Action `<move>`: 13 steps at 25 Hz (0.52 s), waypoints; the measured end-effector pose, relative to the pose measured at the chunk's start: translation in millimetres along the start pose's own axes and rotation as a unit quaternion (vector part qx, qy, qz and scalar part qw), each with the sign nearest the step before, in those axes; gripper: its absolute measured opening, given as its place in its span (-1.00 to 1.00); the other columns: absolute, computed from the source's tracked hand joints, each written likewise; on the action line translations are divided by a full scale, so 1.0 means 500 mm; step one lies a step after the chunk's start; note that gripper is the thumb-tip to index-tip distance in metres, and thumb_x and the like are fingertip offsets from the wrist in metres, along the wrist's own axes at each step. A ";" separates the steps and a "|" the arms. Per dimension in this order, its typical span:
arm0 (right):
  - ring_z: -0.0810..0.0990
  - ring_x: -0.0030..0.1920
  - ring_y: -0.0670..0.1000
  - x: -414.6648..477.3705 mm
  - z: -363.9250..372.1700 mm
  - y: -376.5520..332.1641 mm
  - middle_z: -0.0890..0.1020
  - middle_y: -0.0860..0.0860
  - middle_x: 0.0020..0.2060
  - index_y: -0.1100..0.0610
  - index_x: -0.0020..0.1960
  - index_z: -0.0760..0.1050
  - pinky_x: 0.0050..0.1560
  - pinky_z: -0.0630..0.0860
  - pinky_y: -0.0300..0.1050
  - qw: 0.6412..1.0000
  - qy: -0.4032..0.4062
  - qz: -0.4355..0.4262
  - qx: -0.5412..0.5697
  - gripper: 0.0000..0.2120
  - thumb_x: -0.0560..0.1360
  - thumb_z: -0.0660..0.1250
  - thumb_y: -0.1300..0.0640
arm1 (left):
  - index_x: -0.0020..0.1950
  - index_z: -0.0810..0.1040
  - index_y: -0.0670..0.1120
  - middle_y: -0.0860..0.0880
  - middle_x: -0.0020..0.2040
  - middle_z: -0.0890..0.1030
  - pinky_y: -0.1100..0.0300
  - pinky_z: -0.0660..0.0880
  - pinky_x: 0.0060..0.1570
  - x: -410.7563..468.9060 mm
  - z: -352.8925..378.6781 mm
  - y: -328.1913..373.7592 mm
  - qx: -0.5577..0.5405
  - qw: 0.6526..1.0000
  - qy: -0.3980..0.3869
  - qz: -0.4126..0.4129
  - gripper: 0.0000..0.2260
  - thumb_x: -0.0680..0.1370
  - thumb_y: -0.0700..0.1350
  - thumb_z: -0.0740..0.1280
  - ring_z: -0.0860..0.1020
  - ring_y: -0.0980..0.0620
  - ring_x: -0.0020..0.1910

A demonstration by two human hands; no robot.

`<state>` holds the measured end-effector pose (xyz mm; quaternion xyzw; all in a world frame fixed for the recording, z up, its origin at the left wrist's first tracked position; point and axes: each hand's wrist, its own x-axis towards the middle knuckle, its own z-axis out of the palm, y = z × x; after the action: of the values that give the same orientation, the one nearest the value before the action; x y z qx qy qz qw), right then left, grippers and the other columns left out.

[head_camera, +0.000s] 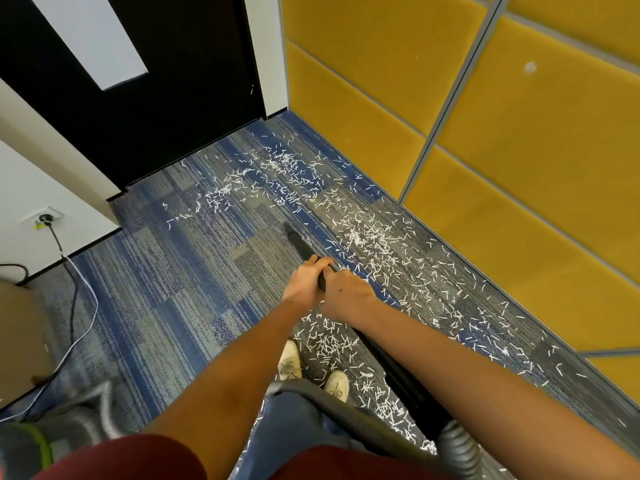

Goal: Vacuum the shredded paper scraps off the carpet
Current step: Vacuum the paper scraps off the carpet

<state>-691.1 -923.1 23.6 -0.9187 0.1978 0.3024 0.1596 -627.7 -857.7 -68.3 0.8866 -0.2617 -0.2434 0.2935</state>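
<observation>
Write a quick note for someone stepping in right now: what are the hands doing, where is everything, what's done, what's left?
Hands: left hand and right hand both grip the black vacuum wand, the left one further forward.
Nozzle tip: down near the carpet, at the edge of the mess.
Paper scraps: a band from the door along the yellow wall back to the shoes.
Done: carpet left of the wand shows almost no scraps.
Left: the whole band.
</observation>
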 end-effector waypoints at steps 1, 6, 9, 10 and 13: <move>0.51 0.20 0.14 -0.003 0.000 0.004 0.44 0.12 0.19 0.18 0.43 0.21 0.08 0.49 -0.01 1.000 -0.001 0.003 0.004 -0.50 0.54 0.26 0.21 | 0.34 0.48 -0.08 -0.21 0.36 0.40 0.02 0.33 0.29 -0.002 0.002 0.005 0.005 1.000 -0.001 -0.002 -0.59 0.54 -0.37 0.20 0.43 -0.19 0.28; 0.52 0.19 0.13 -0.030 0.003 0.052 0.46 0.11 0.18 0.16 0.41 0.21 0.06 0.50 -0.02 0.999 0.009 0.042 0.023 -0.49 0.52 0.31 0.16 | 0.39 0.42 -0.08 -0.13 0.38 0.39 0.01 0.35 0.30 0.014 0.052 0.036 0.024 0.998 -0.046 0.025 -0.60 0.56 -0.30 0.23 0.40 -0.18 0.31; 0.52 0.21 0.13 -0.042 0.008 0.082 0.46 0.12 0.20 0.19 0.41 0.20 0.09 0.50 -0.03 0.997 0.017 0.066 0.024 -0.52 0.54 0.26 0.18 | 0.41 0.40 -0.09 -0.15 0.38 0.38 0.00 0.36 0.30 0.023 0.082 0.064 0.039 0.995 -0.079 0.054 -0.58 0.55 -0.30 0.24 0.39 -0.16 0.32; 0.52 0.20 0.13 -0.045 0.009 0.091 0.46 0.13 0.20 0.19 0.41 0.21 0.09 0.50 -0.03 0.997 0.019 0.075 0.030 -0.53 0.54 0.24 0.19 | 0.39 0.42 -0.11 -0.17 0.36 0.40 0.00 0.37 0.29 0.026 0.090 0.074 0.038 0.994 -0.087 0.060 -0.59 0.54 -0.31 0.24 0.40 -0.17 0.30; 0.51 0.20 0.12 -0.056 0.008 0.104 0.45 0.12 0.18 0.18 0.40 0.23 0.08 0.50 -0.04 0.995 0.017 0.087 0.039 -0.54 0.53 0.24 0.21 | 0.27 0.50 -0.19 -0.19 0.15 0.51 0.07 0.45 0.15 0.022 0.100 0.096 0.015 0.993 -0.085 0.076 -0.65 0.50 -0.37 0.26 0.52 -0.15 0.10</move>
<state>-737.8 -959.4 29.0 -0.8963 0.2912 0.2912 0.1645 -664.3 -917.1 -76.0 0.8443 -0.3560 -0.2913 0.2747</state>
